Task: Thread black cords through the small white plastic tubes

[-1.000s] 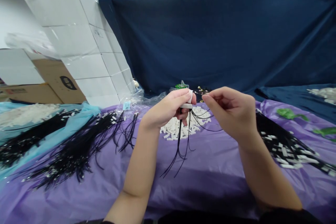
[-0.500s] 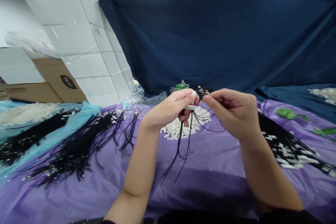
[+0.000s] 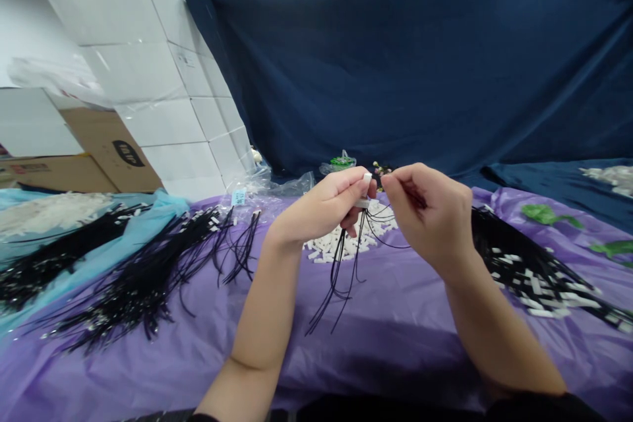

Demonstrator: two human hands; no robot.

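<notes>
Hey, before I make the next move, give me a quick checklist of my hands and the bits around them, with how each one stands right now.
1. White piece gripped by the left hand: ok, one end sticks out past the thumb.
2. Right hand holding a cord: cannot tell, too small to make out.
3. Hands apart from each other: ok, a gap shows between them.
4. Black cords below the left hand well separated: not ok, several bunch together.
5. Cord ends clear of the purple sheet: cannot tell from this angle.
6. Heap of white pieces near the hands: ok, just behind the left hand.
</notes>
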